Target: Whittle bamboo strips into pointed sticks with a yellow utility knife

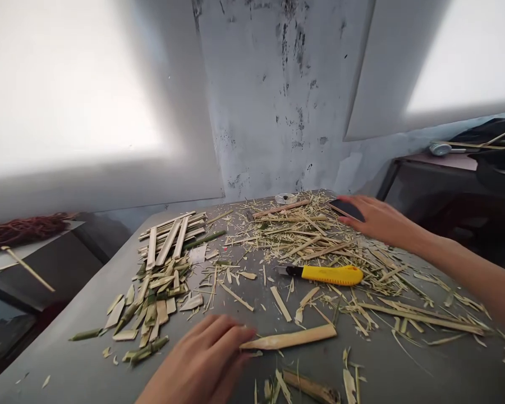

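Note:
My left hand [208,354] is low in the middle, its fingers loosely bent and slightly blurred. Its index finger and thumb are apart around the tapered end of a bamboo strip [294,339], which lies on the grey table; I cannot make out a firm grip. At the far right of the table, my right hand [372,217] has its fingers around a dark flat slab [345,209] whose exact kind is unclear. Between the hands lies a yellow utility knife [332,275], blade end pointing left.
Split bamboo strips [168,241] are stacked at left, above a heap of short bamboo offcuts [160,306]. Shavings [294,230] cover the back and right. A round clear object [286,198] stands near the back edge. A bamboo piece [311,387] lies at the front.

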`<action>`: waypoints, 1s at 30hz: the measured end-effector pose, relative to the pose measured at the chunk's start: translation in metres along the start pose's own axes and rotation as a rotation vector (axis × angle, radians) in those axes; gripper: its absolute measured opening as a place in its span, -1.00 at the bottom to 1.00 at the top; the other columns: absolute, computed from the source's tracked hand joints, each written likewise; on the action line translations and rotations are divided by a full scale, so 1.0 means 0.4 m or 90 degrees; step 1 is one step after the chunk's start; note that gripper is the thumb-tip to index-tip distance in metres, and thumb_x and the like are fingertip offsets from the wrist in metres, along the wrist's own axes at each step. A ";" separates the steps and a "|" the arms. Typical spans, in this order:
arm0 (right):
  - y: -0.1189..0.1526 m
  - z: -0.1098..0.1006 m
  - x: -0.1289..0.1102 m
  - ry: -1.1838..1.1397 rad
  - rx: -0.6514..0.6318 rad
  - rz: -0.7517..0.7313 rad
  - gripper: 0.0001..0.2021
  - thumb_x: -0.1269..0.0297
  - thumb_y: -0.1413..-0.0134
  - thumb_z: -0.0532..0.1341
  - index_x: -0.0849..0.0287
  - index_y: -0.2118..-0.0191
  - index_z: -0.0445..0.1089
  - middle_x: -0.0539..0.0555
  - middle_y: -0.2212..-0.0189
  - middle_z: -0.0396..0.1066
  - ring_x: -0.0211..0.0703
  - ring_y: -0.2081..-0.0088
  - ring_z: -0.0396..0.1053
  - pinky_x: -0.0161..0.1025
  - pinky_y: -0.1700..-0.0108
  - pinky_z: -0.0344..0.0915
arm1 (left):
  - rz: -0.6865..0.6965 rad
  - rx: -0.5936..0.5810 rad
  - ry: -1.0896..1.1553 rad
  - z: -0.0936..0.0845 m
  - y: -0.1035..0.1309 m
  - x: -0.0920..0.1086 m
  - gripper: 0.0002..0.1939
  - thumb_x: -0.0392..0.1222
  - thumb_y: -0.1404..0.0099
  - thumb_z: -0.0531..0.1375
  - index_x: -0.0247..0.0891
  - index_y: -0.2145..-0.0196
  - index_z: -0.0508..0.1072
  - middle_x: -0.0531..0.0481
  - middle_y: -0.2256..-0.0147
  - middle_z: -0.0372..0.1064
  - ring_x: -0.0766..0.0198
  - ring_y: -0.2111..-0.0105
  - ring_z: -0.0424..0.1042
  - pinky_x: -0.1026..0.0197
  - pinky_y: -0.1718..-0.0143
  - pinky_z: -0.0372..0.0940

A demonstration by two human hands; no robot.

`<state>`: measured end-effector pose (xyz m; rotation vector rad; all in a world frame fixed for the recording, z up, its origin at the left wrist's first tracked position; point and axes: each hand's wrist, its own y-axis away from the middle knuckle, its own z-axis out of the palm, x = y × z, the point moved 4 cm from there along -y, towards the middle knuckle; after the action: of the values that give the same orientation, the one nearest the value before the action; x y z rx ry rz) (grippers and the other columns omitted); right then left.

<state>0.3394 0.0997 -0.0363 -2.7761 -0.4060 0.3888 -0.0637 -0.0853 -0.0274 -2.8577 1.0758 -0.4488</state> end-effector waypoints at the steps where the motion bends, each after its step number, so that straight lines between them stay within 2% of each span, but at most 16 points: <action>1: 0.017 0.005 -0.053 -0.012 -0.023 -0.050 -0.42 -0.09 -0.40 0.05 0.07 -0.38 0.26 0.30 -0.20 0.42 0.23 -0.09 0.44 0.04 -0.06 0.34 | -0.015 -0.037 -0.015 0.009 -0.035 0.011 -0.72 -0.26 -0.49 0.11 -0.11 -0.07 0.50 -0.05 0.07 0.60 0.09 0.10 0.59 0.13 0.11 0.53; 3: 0.058 0.023 -0.155 -0.030 -0.083 -0.152 -0.55 -0.10 -0.40 0.09 -0.09 -0.25 0.40 0.13 -0.11 0.51 0.09 -0.03 0.48 -0.04 -0.03 0.37 | -0.041 -0.103 -0.049 0.023 -0.085 0.026 -0.76 -0.23 -0.50 0.12 -0.14 -0.03 0.52 -0.09 0.07 0.57 0.00 0.10 0.55 -0.02 0.10 0.52; 5: 0.099 0.044 -0.232 -0.024 -0.118 -0.233 -0.63 -0.06 -0.37 0.14 -0.05 -0.10 0.51 0.13 0.00 0.55 0.08 0.03 0.50 -0.04 0.02 0.38 | -0.056 -0.153 -0.083 0.032 -0.111 0.040 -0.79 -0.25 -0.51 0.11 -0.16 0.04 0.53 -0.12 0.05 0.54 -0.03 0.09 0.52 -0.07 0.09 0.48; 8: 0.136 0.061 -0.284 -0.003 -0.124 -0.276 -0.73 0.04 -0.31 0.21 0.06 0.06 0.56 0.19 0.16 0.54 0.09 0.12 0.49 -0.04 0.12 0.36 | -0.065 -0.178 -0.089 0.033 -0.125 0.062 -0.78 -0.33 -0.50 0.05 -0.22 0.13 0.51 -0.17 0.01 0.49 0.01 0.09 0.49 -0.01 0.08 0.44; 10: 0.142 0.056 -0.287 0.001 -0.116 -0.263 -0.77 0.08 -0.30 0.23 0.08 0.12 0.53 0.17 0.21 0.53 0.06 0.17 0.48 -0.08 0.19 0.34 | -0.072 -0.193 -0.068 0.030 -0.127 0.072 -0.80 -0.37 -0.46 0.05 -0.24 0.16 0.48 -0.21 0.02 0.47 0.02 0.11 0.47 0.04 0.11 0.41; 13: 0.132 0.025 -0.271 0.000 -0.093 -0.224 -0.76 0.07 -0.33 0.20 0.10 0.11 0.48 0.14 0.21 0.54 -0.01 0.25 0.49 -0.15 0.30 0.31 | -0.085 -0.193 -0.015 0.014 -0.130 0.058 -0.82 -0.38 -0.39 0.06 -0.23 0.23 0.44 -0.18 0.16 0.51 0.02 0.18 0.44 0.09 0.21 0.33; 15: 0.116 -0.006 -0.261 -0.018 -0.072 -0.189 -0.70 0.00 -0.35 0.17 0.11 0.05 0.46 0.14 0.20 0.55 -0.04 0.28 0.50 -0.17 0.31 0.31 | -0.119 -0.127 0.058 -0.014 -0.137 0.023 -0.85 -0.33 -0.38 0.09 -0.21 0.25 0.46 -0.11 0.27 0.51 0.06 0.25 0.41 0.12 0.27 0.26; 17: 0.096 -0.038 -0.256 -0.081 -0.041 -0.119 -0.63 -0.07 -0.37 0.15 0.12 0.01 0.43 0.12 0.24 0.56 -0.08 0.32 0.49 -0.18 0.31 0.32 | -0.173 -0.051 0.167 -0.045 -0.147 -0.027 -0.87 -0.22 -0.40 0.14 -0.18 0.19 0.51 -0.04 0.31 0.49 0.12 0.30 0.38 0.17 0.31 0.20; 20: 0.068 -0.060 -0.271 -0.248 -0.016 -0.001 -0.60 -0.12 -0.41 0.06 0.09 -0.02 0.36 0.02 0.38 0.53 -0.14 0.39 0.46 -0.20 0.31 0.31 | -0.237 -0.017 0.381 -0.060 -0.172 -0.092 -0.77 0.00 -0.44 0.19 -0.17 0.13 0.54 0.04 0.34 0.45 0.21 0.35 0.34 0.23 0.36 0.14; 22: 0.057 -0.050 -0.301 -0.345 -0.005 0.015 -0.62 -0.12 -0.45 0.00 0.06 0.00 0.30 -0.04 0.44 0.47 -0.18 0.45 0.40 -0.23 0.33 0.31 | -0.261 -0.012 0.564 -0.036 -0.194 -0.116 -0.69 0.11 -0.43 0.21 -0.20 0.16 0.51 0.05 0.31 0.45 0.28 0.38 0.32 0.26 0.37 0.16; 24: 0.058 -0.023 -0.333 -0.370 0.020 -0.006 -0.65 -0.10 -0.48 -0.03 0.06 0.03 0.26 -0.08 0.48 0.40 -0.22 0.51 0.33 -0.27 0.42 0.26 | -0.281 0.015 0.742 0.011 -0.214 -0.128 -0.65 0.15 -0.43 0.22 -0.21 0.14 0.41 0.01 0.23 0.50 0.34 0.40 0.34 0.27 0.35 0.23; 25: 0.064 -0.005 -0.346 -0.342 0.037 -0.031 -0.67 -0.08 -0.48 -0.01 0.06 0.03 0.26 -0.09 0.49 0.39 -0.23 0.54 0.31 -0.28 0.46 0.21 | -0.290 0.046 0.798 0.037 -0.221 -0.132 -0.65 0.16 -0.45 0.20 -0.20 0.13 0.36 -0.02 0.22 0.53 0.36 0.42 0.35 0.29 0.39 0.22; 27: 0.084 0.035 -0.368 -0.233 0.067 -0.121 -0.70 -0.04 -0.47 0.04 0.07 0.02 0.27 -0.07 0.47 0.43 -0.22 0.54 0.33 -0.27 0.47 0.17 | -0.269 0.039 0.865 0.090 -0.232 -0.128 -0.60 0.21 -0.44 0.19 -0.18 0.12 0.28 0.01 0.31 0.52 0.39 0.52 0.34 0.33 0.50 0.21; 30: 0.124 0.085 -0.377 -0.105 0.083 -0.255 -0.73 0.00 -0.46 0.10 0.08 -0.01 0.32 0.01 0.34 0.52 -0.19 0.42 0.44 -0.24 0.39 0.21 | -0.244 0.031 0.914 0.134 -0.231 -0.119 -0.55 0.23 -0.42 0.21 -0.19 0.05 0.28 0.07 0.36 0.43 0.42 0.59 0.28 0.35 0.59 0.25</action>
<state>0.2015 0.0158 -0.0512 -2.4640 -0.9214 0.5238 -0.0234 0.0131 -0.0763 -2.3620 0.4025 -2.6449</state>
